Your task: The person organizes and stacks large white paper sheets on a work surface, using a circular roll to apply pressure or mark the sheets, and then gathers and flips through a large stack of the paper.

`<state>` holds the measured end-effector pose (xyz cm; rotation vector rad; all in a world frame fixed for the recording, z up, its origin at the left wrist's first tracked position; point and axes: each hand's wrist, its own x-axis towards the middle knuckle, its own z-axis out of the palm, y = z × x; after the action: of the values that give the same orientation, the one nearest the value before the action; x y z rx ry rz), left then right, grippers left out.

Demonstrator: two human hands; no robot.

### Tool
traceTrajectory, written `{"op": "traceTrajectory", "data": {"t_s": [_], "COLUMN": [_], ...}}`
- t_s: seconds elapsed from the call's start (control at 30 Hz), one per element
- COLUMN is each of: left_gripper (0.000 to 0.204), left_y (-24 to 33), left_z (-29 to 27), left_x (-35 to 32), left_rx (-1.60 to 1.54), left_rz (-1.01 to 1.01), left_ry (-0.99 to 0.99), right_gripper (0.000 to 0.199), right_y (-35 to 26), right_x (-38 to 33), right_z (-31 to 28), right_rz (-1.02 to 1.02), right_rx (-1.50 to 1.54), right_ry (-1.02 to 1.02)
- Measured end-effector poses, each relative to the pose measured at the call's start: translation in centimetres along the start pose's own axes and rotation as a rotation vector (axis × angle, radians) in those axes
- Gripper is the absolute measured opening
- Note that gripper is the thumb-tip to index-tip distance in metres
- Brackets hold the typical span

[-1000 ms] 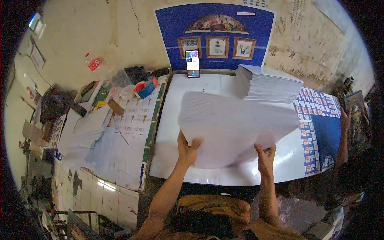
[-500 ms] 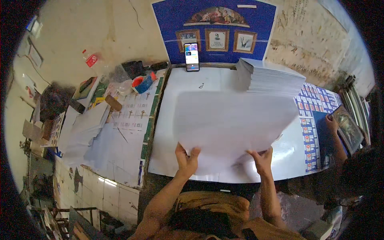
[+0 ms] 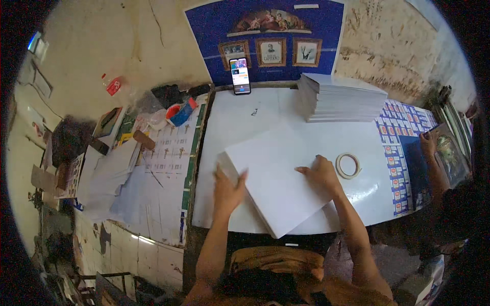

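Observation:
A thick block of white paper (image 3: pixel 278 178) lies at a slant on the white tabletop, with its near corner at the front edge. My left hand (image 3: pixel 228 191) is at the block's left side, fingers spread and slightly blurred, thumb close to the edge. Over the block's right part rests my right hand (image 3: pixel 322 176), its thumb and fingers apart and pointing left. Just right of that hand, a roll of masking tape (image 3: pixel 348 166) lies flat. A tall stack of white paper (image 3: pixel 344 99) stands behind, at the back right.
A lit phone (image 3: pixel 240 76) leans upright at the table's back edge. The left-hand table holds loose papers (image 3: pixel 104 176), a wooden block (image 3: pixel 144 139) and red and blue tape rolls (image 3: pixel 179 112). At far right, another person's hand (image 3: pixel 427 145) touches a dark framed picture (image 3: pixel 449 153).
A large white sheet, earlier held by its near edge in both hands, is down; the paper block lies slanted. My hands have moved to its sides. The masking tape roll is now uncovered.

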<state>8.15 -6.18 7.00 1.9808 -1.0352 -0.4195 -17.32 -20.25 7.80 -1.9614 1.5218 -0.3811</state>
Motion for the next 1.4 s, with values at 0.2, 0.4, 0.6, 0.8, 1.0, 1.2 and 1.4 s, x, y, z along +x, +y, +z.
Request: {"op": "traceTrajectory", "data": {"t_s": [0.2,0.4,0.6,0.8,1.0,1.2,1.4], "left_gripper": [0.086,0.085,0.082,0.084,0.082,0.080,0.098], "left_y": [3.0,-4.1,-2.0,2.1,2.2,1.4,-2.7], "left_z": [3.3,7.3,7.5,8.1,7.5,5.2,3.2], "left_x": [7.7,9.4,4.0,-6.7,-13.1,-13.0,-5.5], "left_rx": [0.447,0.757,0.733,0.646,0.439,-0.164,-0.257], "left_rz": [0.361,0.336,0.485,0.533,0.795,0.970,-0.282], "left_ry": [0.013,-0.033,-0.017,-0.245,-0.577,-0.704,-0.093], "right_gripper": [0.079,0.071,0.091,0.095,0.100,0.101,0.089], "right_y": [1.1,2.7,1.6,2.4,2.6,2.8,1.7], "right_x": [0.4,0.3,0.3,1.0,1.3,1.2,-1.4], "right_z": [1.1,4.0,1.9,2.7,3.1,2.8,1.3], "right_rz": [0.107,0.018,0.102,0.044,0.057,0.066,0.011], "right_rx": [-0.017,-0.090,-0.135,-0.141,-0.139,-0.109,-0.079], "right_ry": [-0.089,0.119,0.020,0.058,0.004,-0.004,0.202]}}
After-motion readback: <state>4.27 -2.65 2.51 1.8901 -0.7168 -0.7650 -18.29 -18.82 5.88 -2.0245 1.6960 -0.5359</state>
